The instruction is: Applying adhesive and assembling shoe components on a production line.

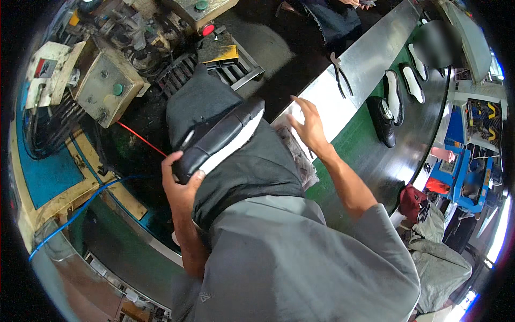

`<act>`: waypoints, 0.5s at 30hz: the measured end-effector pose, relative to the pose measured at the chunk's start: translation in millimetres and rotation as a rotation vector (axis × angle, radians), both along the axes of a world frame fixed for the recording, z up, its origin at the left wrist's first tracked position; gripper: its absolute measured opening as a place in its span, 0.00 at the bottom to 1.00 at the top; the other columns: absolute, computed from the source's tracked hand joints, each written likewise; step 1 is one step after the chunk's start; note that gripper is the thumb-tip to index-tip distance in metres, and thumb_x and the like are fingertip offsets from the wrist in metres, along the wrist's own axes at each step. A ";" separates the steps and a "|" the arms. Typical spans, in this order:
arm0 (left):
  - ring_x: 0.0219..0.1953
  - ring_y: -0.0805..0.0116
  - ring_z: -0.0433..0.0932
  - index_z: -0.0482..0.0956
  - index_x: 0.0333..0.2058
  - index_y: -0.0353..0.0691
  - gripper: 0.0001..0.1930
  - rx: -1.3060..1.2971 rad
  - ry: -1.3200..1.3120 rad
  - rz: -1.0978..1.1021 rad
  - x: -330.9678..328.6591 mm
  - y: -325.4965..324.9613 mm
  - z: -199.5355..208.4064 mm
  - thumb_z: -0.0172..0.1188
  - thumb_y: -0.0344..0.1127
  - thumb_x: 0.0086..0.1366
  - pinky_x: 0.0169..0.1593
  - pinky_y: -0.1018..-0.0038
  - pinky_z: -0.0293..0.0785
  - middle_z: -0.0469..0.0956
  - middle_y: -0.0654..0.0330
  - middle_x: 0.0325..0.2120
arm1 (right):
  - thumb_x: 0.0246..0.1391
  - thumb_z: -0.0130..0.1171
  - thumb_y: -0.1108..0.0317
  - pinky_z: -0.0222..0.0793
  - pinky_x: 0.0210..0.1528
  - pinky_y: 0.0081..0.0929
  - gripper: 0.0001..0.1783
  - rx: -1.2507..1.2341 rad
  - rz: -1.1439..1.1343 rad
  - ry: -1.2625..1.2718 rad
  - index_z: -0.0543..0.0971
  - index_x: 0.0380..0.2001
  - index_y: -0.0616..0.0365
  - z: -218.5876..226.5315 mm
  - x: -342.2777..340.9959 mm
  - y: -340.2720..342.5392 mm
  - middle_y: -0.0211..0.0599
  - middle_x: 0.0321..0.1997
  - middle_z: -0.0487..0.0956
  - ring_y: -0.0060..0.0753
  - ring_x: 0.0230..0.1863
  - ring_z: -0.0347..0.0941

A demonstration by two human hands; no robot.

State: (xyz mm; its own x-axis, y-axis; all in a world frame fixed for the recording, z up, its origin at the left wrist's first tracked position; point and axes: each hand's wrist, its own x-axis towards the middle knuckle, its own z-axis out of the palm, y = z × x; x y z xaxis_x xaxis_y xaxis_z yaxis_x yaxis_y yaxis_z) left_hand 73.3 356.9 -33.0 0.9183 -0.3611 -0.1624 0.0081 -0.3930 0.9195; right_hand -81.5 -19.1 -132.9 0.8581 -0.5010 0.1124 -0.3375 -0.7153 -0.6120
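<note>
My left hand [182, 185] grips one end of a black leather shoe [217, 134], thumb on the pale underside and fingers on the upper. The shoe lies tilted over my dark-trousered lap, its long white bottom [233, 142] turned toward my right. Over the near end of a shiny metal ledge [348, 86], my right hand [308, 126] is raised with thumb and fingers apart, and I make out nothing held in it. Farther along that ledge rests a pair of dark-handled pliers [339, 75]. Crumpled clear plastic [299, 161] hangs beside my right thigh.
On the green conveyor belt [343, 174] at right stand a black shoe [382, 122] and several white-bottomed ones [412, 85]. Machinery with a control box [107, 88] fills the left, near a blue hose [80, 212]. Another person's dark clothing [332, 21] shows at the far side.
</note>
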 end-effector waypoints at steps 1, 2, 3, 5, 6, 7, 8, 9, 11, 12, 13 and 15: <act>0.57 0.61 0.76 0.76 0.61 0.41 0.36 0.021 0.103 -0.031 -4.1 -5.6 4.7 0.76 0.23 0.52 0.64 0.64 0.70 0.77 0.59 0.53 | 0.60 0.75 0.59 0.70 0.71 0.50 0.38 -0.064 -0.098 0.106 0.75 0.70 0.59 -22.6 -27.1 -5.8 0.58 0.67 0.77 0.62 0.68 0.73; 0.56 0.61 0.76 0.76 0.61 0.41 0.35 0.047 0.208 -0.056 -8.4 -7.9 8.9 0.76 0.23 0.52 0.63 0.64 0.71 0.76 0.59 0.52 | 0.60 0.74 0.58 0.70 0.69 0.51 0.38 -0.123 -0.190 0.216 0.76 0.69 0.60 -36.7 -49.0 -4.4 0.61 0.65 0.78 0.63 0.65 0.73; 0.53 0.60 0.77 0.75 0.52 0.39 0.28 0.128 0.000 -0.190 -6.1 -7.7 3.0 0.78 0.24 0.54 0.60 0.63 0.72 0.76 0.56 0.49 | 0.60 0.74 0.58 0.70 0.69 0.51 0.38 -0.111 -0.195 0.223 0.76 0.69 0.60 -41.2 -61.1 1.1 0.61 0.65 0.78 0.63 0.65 0.73; 0.52 0.57 0.77 0.72 0.48 0.38 0.26 0.156 -0.085 -0.327 3.3 -11.7 -6.8 0.78 0.24 0.54 0.59 0.64 0.72 0.75 0.53 0.48 | 0.59 0.74 0.58 0.71 0.65 0.51 0.35 -0.235 -0.280 0.389 0.77 0.66 0.63 -50.0 -79.6 8.3 0.60 0.59 0.78 0.62 0.61 0.73; 0.50 0.55 0.77 0.70 0.44 0.38 0.25 0.166 -0.176 -0.458 12.4 -18.1 -11.6 0.79 0.25 0.54 0.58 0.64 0.73 0.75 0.51 0.47 | 0.59 0.74 0.58 0.71 0.65 0.51 0.35 -0.229 -0.287 0.393 0.77 0.66 0.63 -65.2 -89.6 5.7 0.60 0.59 0.78 0.62 0.61 0.73; 0.48 0.50 0.77 0.61 0.37 0.38 0.28 0.231 -0.152 -0.552 25.7 -23.9 -17.7 0.80 0.30 0.57 0.56 0.64 0.73 0.74 0.49 0.47 | 0.59 0.73 0.59 0.71 0.64 0.50 0.34 -0.208 -0.312 0.333 0.78 0.65 0.63 -88.6 -101.4 1.1 0.59 0.57 0.78 0.61 0.60 0.72; 0.48 0.50 0.77 0.61 0.37 0.38 0.28 0.240 -0.153 -0.554 35.5 -35.3 -18.3 0.80 0.30 0.57 0.56 0.64 0.73 0.74 0.49 0.47 | 0.59 0.73 0.60 0.71 0.63 0.49 0.32 -0.182 -0.330 0.272 0.79 0.63 0.64 -102.7 -107.3 0.3 0.57 0.55 0.78 0.60 0.60 0.72; 0.51 0.48 0.77 0.67 0.43 0.36 0.26 0.385 0.011 -0.551 47.0 -47.4 -18.1 0.79 0.32 0.59 0.58 0.64 0.73 0.75 0.47 0.49 | 0.59 0.72 0.62 0.74 0.60 0.48 0.29 -0.079 -0.328 0.253 0.82 0.60 0.66 -97.0 -104.1 1.1 0.57 0.53 0.79 0.58 0.56 0.75; 0.54 0.47 0.78 0.72 0.48 0.35 0.25 0.527 0.168 -0.539 58.2 -69.9 -17.1 0.79 0.35 0.61 0.60 0.63 0.73 0.75 0.45 0.50 | 0.61 0.71 0.63 0.76 0.56 0.45 0.26 -0.019 -0.325 0.190 0.83 0.58 0.67 -92.2 -103.8 -3.5 0.54 0.50 0.81 0.54 0.51 0.78; 0.58 0.46 0.77 0.71 0.58 0.36 0.31 0.458 0.143 -0.511 56.0 -84.2 -17.8 0.78 0.37 0.62 0.64 0.62 0.72 0.75 0.43 0.54 | 0.63 0.69 0.64 0.79 0.52 0.42 0.23 0.032 -0.326 0.139 0.84 0.56 0.68 -89.0 -105.2 -7.7 0.51 0.47 0.82 0.51 0.46 0.81; 0.62 0.45 0.77 0.71 0.69 0.38 0.38 0.391 0.121 -0.477 55.9 -92.4 -19.2 0.78 0.39 0.64 0.67 0.61 0.71 0.75 0.41 0.58 | 0.67 0.64 0.64 0.80 0.44 0.33 0.20 0.420 -0.427 0.059 0.85 0.53 0.69 -78.0 -99.0 -9.7 0.44 0.40 0.83 0.40 0.37 0.81; 0.67 0.44 0.74 0.64 0.75 0.41 0.44 0.328 0.043 -0.534 60.1 -93.5 -39.7 0.77 0.39 0.64 0.71 0.60 0.68 0.73 0.40 0.63 | 0.76 0.57 0.59 0.78 0.37 0.29 0.21 1.229 -0.551 -0.062 0.83 0.57 0.67 -41.7 -77.8 -13.5 0.38 0.37 0.82 0.29 0.32 0.79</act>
